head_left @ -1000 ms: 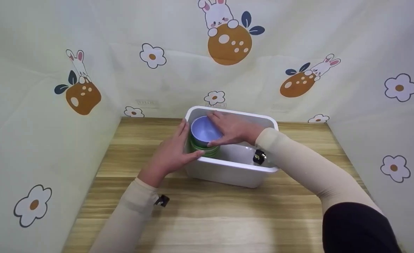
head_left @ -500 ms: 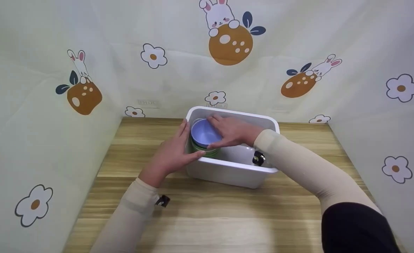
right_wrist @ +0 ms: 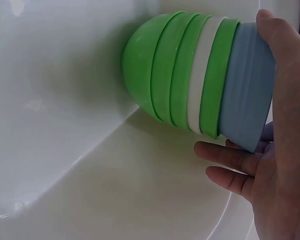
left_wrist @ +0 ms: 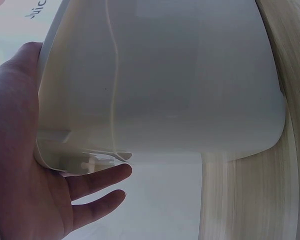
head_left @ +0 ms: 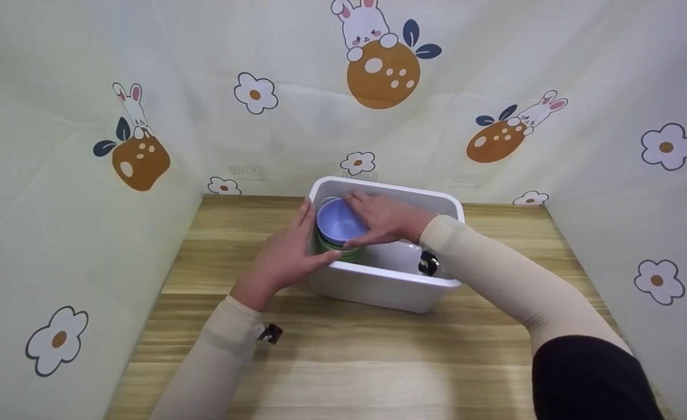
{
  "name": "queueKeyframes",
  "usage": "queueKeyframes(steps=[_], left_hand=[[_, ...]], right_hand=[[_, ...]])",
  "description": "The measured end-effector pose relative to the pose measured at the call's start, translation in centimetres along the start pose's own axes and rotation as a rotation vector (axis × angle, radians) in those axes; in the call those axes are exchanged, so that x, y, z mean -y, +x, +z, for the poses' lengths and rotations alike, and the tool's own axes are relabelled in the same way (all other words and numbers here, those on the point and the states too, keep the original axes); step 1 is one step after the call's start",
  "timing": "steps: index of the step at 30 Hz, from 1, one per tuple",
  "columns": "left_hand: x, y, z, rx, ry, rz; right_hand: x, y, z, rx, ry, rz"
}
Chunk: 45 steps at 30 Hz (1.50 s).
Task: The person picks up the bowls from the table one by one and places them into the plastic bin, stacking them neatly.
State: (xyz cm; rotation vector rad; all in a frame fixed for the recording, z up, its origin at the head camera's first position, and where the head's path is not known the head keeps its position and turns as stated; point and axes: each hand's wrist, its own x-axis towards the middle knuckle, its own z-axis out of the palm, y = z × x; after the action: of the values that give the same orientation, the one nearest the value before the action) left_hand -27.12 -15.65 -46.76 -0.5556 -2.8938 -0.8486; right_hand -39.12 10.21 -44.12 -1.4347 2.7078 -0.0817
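Note:
In the head view, a white plastic bin [head_left: 372, 290] stands on the wooden table. Inside it, at the left end, is an upright stack of nested bowls, with a blue bowl [head_left: 336, 221] uppermost. In the right wrist view, green bowls [right_wrist: 162, 70] and one white bowl [right_wrist: 202, 75] show beneath the blue one. My right hand [head_left: 387, 219] holds the blue bowl by its rim, thumb on the near side and fingers on the far side. My left hand [head_left: 282, 254] grips the bin's near left corner, its thumb over the front rim and fingers along the left side.
The wood-grain table [head_left: 367, 367] extends in front of the bin and to both sides. Pale curtains [head_left: 297, 134] printed with rabbits and flowers enclose it at the back, left and right. A small black wrist camera [head_left: 270, 333] sits under the left sleeve.
From one second ago to half a second ago, the blue bowl and right hand sank slightly onto the stack. Since then both hands have stayed almost still.

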Motion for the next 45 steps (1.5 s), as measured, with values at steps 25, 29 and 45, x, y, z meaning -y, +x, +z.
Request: queueKeyframes(steps=[25, 29, 45], left_hand=[[-0.3, 0.0, -0.1, 0.003, -0.019, -0.011], [-0.3, -0.1, -0.1, 0.005, -0.027, -0.015], [-0.2, -0.1, -0.1, -0.002, -0.013, -0.017]], right_hand=[[-0.2, 0.4, 1.0, 0.028, 0.003, 0.018], [-0.2, 0.5, 1.0, 0.024, 0.003, 0.013], [0.0, 0.5, 0.9, 0.015, 0.043, 0.015]])
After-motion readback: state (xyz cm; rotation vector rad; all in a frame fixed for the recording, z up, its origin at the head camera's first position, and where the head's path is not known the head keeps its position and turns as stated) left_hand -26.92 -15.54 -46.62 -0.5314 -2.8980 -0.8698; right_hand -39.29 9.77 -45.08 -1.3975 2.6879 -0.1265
